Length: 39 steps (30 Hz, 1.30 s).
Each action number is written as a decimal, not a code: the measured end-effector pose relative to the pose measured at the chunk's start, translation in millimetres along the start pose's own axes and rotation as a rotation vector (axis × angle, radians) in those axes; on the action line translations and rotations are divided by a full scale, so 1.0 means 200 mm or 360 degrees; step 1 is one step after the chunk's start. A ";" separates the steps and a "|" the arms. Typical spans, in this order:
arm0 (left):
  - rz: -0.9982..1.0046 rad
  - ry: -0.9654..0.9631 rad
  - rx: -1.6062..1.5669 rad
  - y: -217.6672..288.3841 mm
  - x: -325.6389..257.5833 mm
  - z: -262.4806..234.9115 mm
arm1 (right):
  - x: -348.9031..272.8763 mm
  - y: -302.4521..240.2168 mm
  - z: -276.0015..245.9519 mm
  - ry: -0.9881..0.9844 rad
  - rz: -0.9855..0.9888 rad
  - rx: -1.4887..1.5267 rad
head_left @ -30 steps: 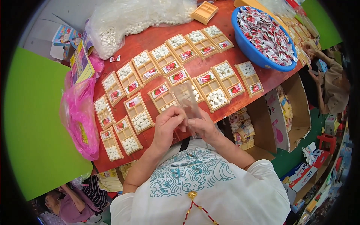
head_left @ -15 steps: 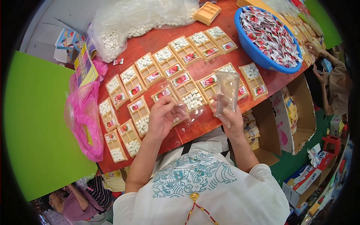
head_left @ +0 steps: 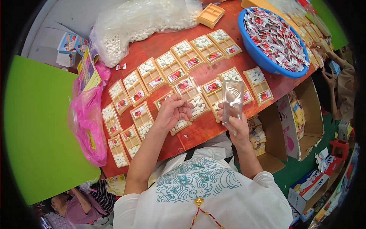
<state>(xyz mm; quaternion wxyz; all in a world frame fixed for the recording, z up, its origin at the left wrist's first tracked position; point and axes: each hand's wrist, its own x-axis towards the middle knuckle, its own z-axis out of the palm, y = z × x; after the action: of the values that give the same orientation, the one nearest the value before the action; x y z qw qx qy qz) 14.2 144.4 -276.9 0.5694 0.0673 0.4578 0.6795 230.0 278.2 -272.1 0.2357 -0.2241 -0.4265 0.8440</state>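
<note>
My right hand [head_left: 238, 128] grips a stack of clear plastic lids [head_left: 233, 100] by its lower end, tilted upright above the table edge. My left hand [head_left: 176, 111] is curled over the near row of trays. Its fingertips are beside the white cubes, like small marshmallows, in a beige compartment tray [head_left: 192, 98]. A clear sheen over that tray looks like a lid, but whether the fingers touch it I cannot tell. Around my hands stand several similar trays, such as one tray [head_left: 211, 89], holding white cubes and strawberry-printed sachets. My left wrist partly hides trays beneath it.
A blue basin [head_left: 244, 45] heaped with sachets stands at the right back. A clear bag of white cubes [head_left: 141, 23] and an upturned beige tray [head_left: 210, 15] lie at the back. A pink bag [head_left: 89, 122] hangs left; cardboard boxes [head_left: 301, 122] stand right below. Other people work at both sides.
The loose clear lid in my left hand no longer shows below the trays. That hand has shifted slightly right with fingers curled. My right hand still holds its stack, now a little lower.
</note>
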 end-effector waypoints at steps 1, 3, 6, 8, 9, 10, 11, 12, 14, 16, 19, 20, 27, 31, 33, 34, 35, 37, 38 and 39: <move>0.0001 0.0006 0.0001 0.00 -0.01 -0.01 | 0.00 -0.01 0.01 0.0004 0.0004 -0.0007; -0.0034 -0.0015 0.0009 0.00 -0.01 -0.04 | 0.01 0.00 0.01 0.0007 0.0005 -0.0015; -0.0097 0.0068 0.0037 0.01 -0.04 -0.04 | 0.00 0.00 0.01 0.0003 0.0014 -0.0014; -0.0095 0.0093 0.0074 0.03 -0.05 -0.04 | 0.01 -0.02 0.02 -0.0009 -0.0013 -0.0009; -0.0094 0.0112 0.0112 0.04 -0.06 -0.03 | 0.01 -0.01 0.02 -0.0013 -0.0009 -0.0009; -0.0093 0.0118 0.0109 0.05 -0.07 -0.03 | 0.01 0.00 0.01 -0.0031 -0.0003 -0.0009; -0.0110 0.0167 0.0192 0.06 -0.09 -0.01 | 0.01 0.00 0.02 -0.0050 0.0003 -0.0008; -0.0128 0.0216 0.0275 0.07 -0.10 0.00 | 0.01 0.00 0.02 -0.0054 0.0009 -0.0007; -0.0101 0.0269 0.0322 0.08 -0.12 0.00 | 0.01 -0.01 0.03 -0.0054 -0.0008 -0.0015; -0.0074 0.0318 0.0368 0.10 -0.15 0.01 | 0.01 -0.01 0.03 -0.0063 -0.0016 -0.0024; -0.0145 0.0463 0.0729 0.12 -0.18 0.02 | 0.01 -0.02 0.04 -0.0064 -0.0023 -0.0042; 0.0088 0.0569 0.1266 0.10 -0.18 0.02 | 0.01 -0.02 0.05 -0.0065 -0.0021 -0.0051; 0.1371 0.0538 0.2900 -0.03 0.01 0.15 | 0.02 -0.02 0.07 -0.0114 -0.0036 -0.0051; 0.1132 0.0448 0.3006 -0.12 0.09 0.17 | 0.02 -0.03 0.08 -0.0128 -0.0046 -0.0018; 0.0992 0.0389 0.3242 -0.15 0.09 0.15 | 0.02 -0.03 0.07 -0.0121 -0.0058 -0.0005; 0.0994 0.0384 0.3242 -0.15 0.08 0.13 | 0.02 -0.03 0.06 -0.0109 -0.0051 -0.0008; 0.0985 0.0389 0.3223 -0.16 0.07 0.12 | 0.02 -0.02 0.05 -0.0100 -0.0042 -0.0010; 0.0975 0.0397 0.3207 -0.17 0.06 0.11 | 0.02 -0.03 0.04 -0.0086 -0.0035 -0.0012; 0.0961 0.0392 0.3213 -0.17 0.06 0.11 | 0.02 -0.02 0.04 -0.0075 -0.0029 -0.0013; 0.0947 0.0388 0.3220 -0.17 0.06 0.11 | 0.03 -0.02 0.05 -0.0080 -0.0030 -0.0011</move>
<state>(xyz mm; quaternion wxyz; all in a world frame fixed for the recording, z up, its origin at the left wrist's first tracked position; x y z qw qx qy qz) 47.7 164.6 -293.4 0.0095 0.5504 0.8292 0.0965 221.5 278.3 -264.3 0.2320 -0.1996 -0.4375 0.8456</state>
